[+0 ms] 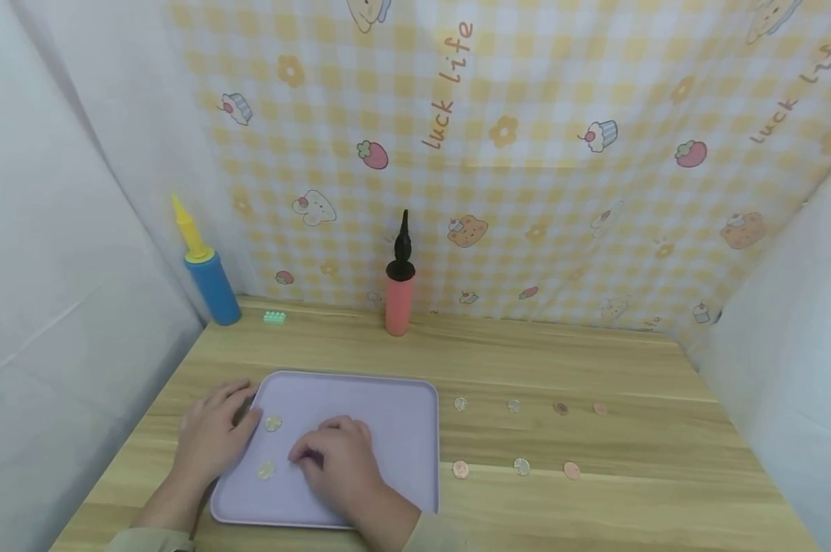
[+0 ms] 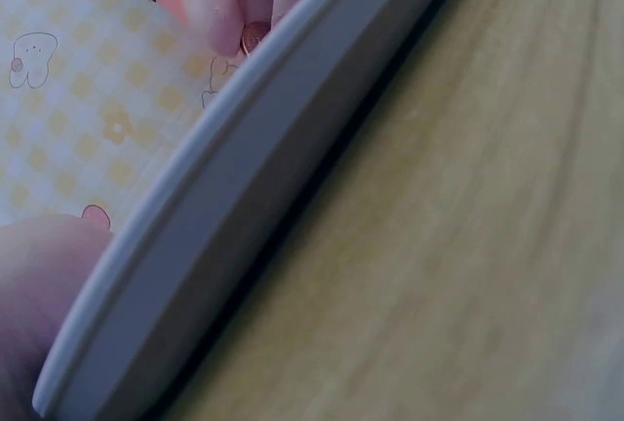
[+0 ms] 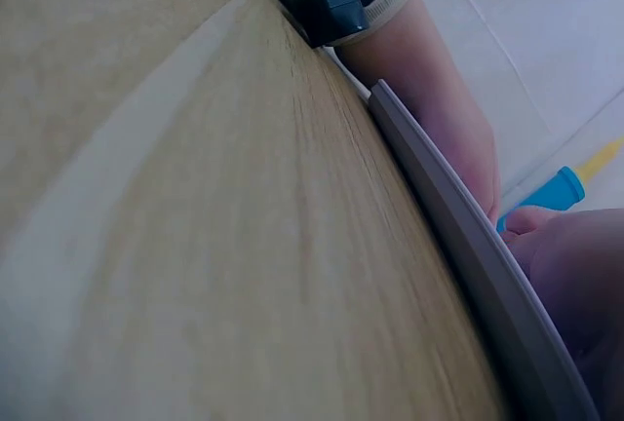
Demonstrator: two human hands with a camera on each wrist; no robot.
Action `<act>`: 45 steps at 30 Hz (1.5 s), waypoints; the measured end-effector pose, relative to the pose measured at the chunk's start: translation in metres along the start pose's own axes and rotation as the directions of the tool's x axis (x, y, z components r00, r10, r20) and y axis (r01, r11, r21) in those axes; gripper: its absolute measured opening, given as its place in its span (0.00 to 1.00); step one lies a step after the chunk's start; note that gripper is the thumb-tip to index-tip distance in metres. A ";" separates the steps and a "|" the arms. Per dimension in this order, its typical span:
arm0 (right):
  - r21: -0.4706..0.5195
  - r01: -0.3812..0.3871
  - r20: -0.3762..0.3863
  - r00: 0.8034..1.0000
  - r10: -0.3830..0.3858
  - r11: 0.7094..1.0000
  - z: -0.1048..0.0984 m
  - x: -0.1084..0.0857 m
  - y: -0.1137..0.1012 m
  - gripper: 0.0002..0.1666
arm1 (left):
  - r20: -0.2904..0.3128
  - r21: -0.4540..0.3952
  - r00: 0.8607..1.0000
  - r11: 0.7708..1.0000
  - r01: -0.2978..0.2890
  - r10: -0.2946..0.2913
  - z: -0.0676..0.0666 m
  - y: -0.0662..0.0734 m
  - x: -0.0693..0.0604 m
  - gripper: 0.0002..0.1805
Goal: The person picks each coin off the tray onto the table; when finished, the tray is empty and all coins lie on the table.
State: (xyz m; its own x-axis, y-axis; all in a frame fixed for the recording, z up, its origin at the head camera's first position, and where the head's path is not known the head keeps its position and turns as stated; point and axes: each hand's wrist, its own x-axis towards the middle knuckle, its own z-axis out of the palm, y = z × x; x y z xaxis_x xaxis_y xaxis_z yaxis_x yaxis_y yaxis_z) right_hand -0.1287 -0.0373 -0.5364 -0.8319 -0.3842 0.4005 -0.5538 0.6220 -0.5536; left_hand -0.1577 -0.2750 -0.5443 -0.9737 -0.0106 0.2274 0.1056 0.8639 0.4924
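Note:
A lilac tray (image 1: 402, 429) lies on the wooden table, with one pale coin (image 1: 273, 423) near its upper left and another pale coin (image 1: 267, 470) below that. My left hand (image 1: 211, 433) rests at the tray's left edge, fingers extended and thumb by the rim. Over the middle of the tray, my right hand (image 1: 343, 468) has its fingers and thumb brought together. The left wrist view reveals a copper-coloured coin (image 2: 255, 37) pinched at those fingertips; from the head view it is hidden.
Right of the tray, several copper and silver coins (image 1: 522, 466) lie in two rows. A blue-and-yellow hand pump (image 1: 211, 287) and a red-and-black hand pump (image 1: 398, 303) stand at the back. A small green toy brick (image 1: 274, 317) lies between them. Curtains enclose the table.

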 end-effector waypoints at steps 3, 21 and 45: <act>0.013 0.038 -0.032 0.999 -0.037 0.999 0.002 -0.002 0.002 0.09 | 0.002 -0.001 1.000 1.000 -0.001 0.001 0.000 0.000 0.000 0.26; 0.029 0.057 -0.022 0.998 -0.057 0.998 -0.001 -0.004 0.004 0.18 | -0.015 0.003 0.999 1.000 -0.028 0.028 0.002 -0.001 0.000 0.25; 0.122 0.190 0.074 0.977 -0.200 0.974 -0.022 -0.017 0.028 0.15 | -0.025 0.010 0.999 1.000 -0.022 0.023 0.001 -0.003 -0.002 0.25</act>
State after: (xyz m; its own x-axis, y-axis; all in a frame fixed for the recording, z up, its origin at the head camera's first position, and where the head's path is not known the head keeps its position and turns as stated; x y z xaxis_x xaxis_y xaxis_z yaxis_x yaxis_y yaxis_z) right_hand -0.1286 0.0017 -0.5422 -0.7046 -0.5501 0.4482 -0.7022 0.4497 -0.5520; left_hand -0.1568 -0.2770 -0.5473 -0.9657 -0.0037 0.2595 0.1254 0.8688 0.4790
